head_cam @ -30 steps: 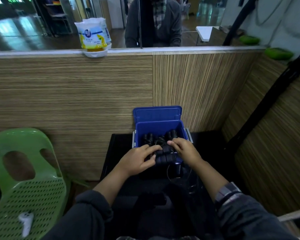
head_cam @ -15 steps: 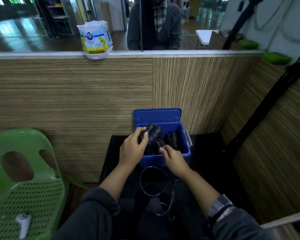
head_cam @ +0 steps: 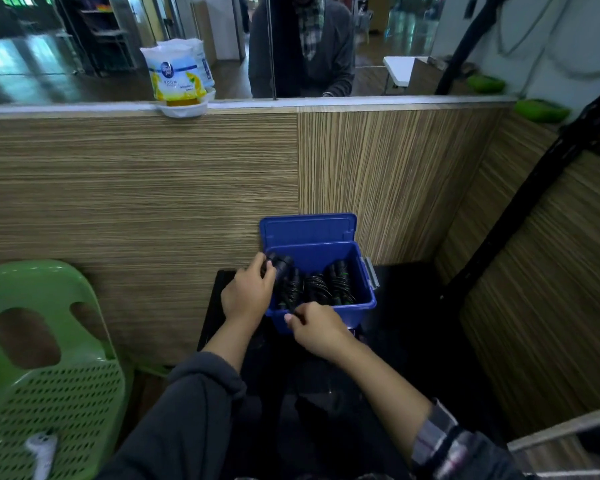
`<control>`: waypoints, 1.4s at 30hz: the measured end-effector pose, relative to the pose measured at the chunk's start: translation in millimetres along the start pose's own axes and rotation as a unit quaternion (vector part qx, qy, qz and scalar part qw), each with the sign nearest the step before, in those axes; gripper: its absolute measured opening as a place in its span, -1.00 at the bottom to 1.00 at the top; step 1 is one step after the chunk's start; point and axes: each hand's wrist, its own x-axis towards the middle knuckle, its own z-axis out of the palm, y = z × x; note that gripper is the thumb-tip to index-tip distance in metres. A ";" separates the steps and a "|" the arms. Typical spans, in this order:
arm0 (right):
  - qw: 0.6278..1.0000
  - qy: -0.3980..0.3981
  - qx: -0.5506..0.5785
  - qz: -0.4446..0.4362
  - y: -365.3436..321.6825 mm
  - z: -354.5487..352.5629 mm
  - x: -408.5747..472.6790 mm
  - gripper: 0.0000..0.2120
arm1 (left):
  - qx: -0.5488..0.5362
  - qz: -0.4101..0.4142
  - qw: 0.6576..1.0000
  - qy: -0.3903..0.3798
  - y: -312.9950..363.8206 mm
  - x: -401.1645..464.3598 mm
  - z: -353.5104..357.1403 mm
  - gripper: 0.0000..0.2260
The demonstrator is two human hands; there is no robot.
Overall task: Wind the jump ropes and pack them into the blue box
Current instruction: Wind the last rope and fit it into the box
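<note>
1. Jump ropes are sitting wound in black bundles inside the blue box, standing side by side against its right and middle; one more bundle is going in at the left.
2. The left hand is curling its fingers around the black handles of that bundle, holding them at the box's near-left corner, above the rim.
3. The right hand is hovering at the front wall of the box, thumb and forefinger pinching together; a thin cord seems to be running between them, though it is too dark and fine to be sure.
4. The box is resting on a dark surface, its lid standing open against the wooden partition.
5. Judging by looks, the rope is behaving as a light, limp cord with stiff plastic handles: the cord is likely springing loose if released, while the handles are giving a firm, non-slip place to take hold.
6. The sensible hold is looking like the paired handles in one hand, the other hand guiding the loose loops under the rim.
7. A green chair is standing to the left.
</note>
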 end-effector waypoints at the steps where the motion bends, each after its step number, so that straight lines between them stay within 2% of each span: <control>1: 0.999 0.007 -0.024 -0.019 -0.5 -3.6 -0.3 -0.75 | 0.020 0.006 1.000 -0.022 -2.3 -2.1 2.2 -0.75; 3: 0.998 -0.001 -0.013 -0.064 2.1 -15.5 1.6 -0.80 | 0.043 0.050 0.995 -0.074 -7.6 -8.4 6.9 -0.69; 5: 0.995 -0.021 0.013 -0.095 10.1 -30.9 5.7 -0.84 | 0.028 0.130 0.983 -0.128 -14.3 -18.0 8.5 -0.60; 8: 0.990 -0.037 0.021 -0.135 32.3 -49.2 15.3 -0.85 | -0.020 0.228 0.952 -0.202 -20.8 -30.2 -0.3 -0.29; 12: 0.979 -0.085 0.053 -0.175 49.5 -61.9 27.6 -0.86 | -0.032 0.281 0.910 -0.304 -2.6 -43.8 -13.7 -0.49; 14: 0.975 -0.099 0.089 -0.176 53.9 -65.9 33.1 -0.88 | -0.067 0.265 0.907 -0.319 4.8 -48.1 -17.5 -0.49; 17: 0.977 -0.071 0.123 -0.160 65.8 -69.9 37.5 -0.82 | -0.110 0.252 0.918 -0.286 5.8 -50.5 -22.1 -0.41; 20: 0.977 -0.062 0.154 -0.130 76.5 -69.4 40.5 -0.71 | -0.134 0.300 0.910 -0.253 9.1 -54.0 -24.1 -0.53; 21: 0.977 -0.069 0.166 -0.118 77.3 -68.5 40.5 -0.63 | -0.146 0.300 0.911 -0.243 10.1 -54.0 -24.3 -0.56; 24: 0.971 -0.110 0.206 -0.055 75.5 -65.4 39.8 -0.21 | -0.208 0.267 0.914 -0.225 11.8 -51.5 -23.9 -0.59; 25: 0.969 -0.121 0.211 -0.038 72.8 -65.3 37.8 -0.18 | -0.237 0.254 0.912 -0.219 13.0 -51.3 -24.9 -0.60; 27: 0.957 -0.136 0.256 0.000 68.5 -64.4 35.6 -0.24 | -0.287 0.232 0.909 -0.194 14.9 -49.7 -26.4 -0.62; 30: 0.892 -0.201 0.402 0.043 68.1 -58.8 30.3 -0.36 | -0.348 0.183 0.912 -0.119 12.8 -42.8 -27.5 -0.69; 32: 0.873 -0.201 0.443 0.042 70.2 -51.4 28.0 -0.49 | -0.356 0.124 0.925 -0.050 7.7 -32.1 -29.0 -0.74; 34: 0.872 -0.149 0.462 0.059 71.9 -43.5 27.0 -0.67 | -0.340 0.047 0.939 -0.001 1.4 -19.7 -31.2 -0.78; 36: 0.888 -0.084 0.444 0.081 70.7 -35.5 25.7 -0.70 | -0.309 -0.018 0.951 0.017 -8.4 -8.9 -29.6 -0.80; 38: 0.916 -0.048 0.393 0.067 67.0 -29.2 21.6 -0.65 | -0.265 -0.023 0.964 0.018 -19.0 -4.2 -24.6 -0.80; 42: 0.919 -0.026 0.394 -0.003 59.4 -28.4 10.1 -0.75 | -0.210 -0.046 0.977 0.000 -30.8 -2.3 -13.3 -0.79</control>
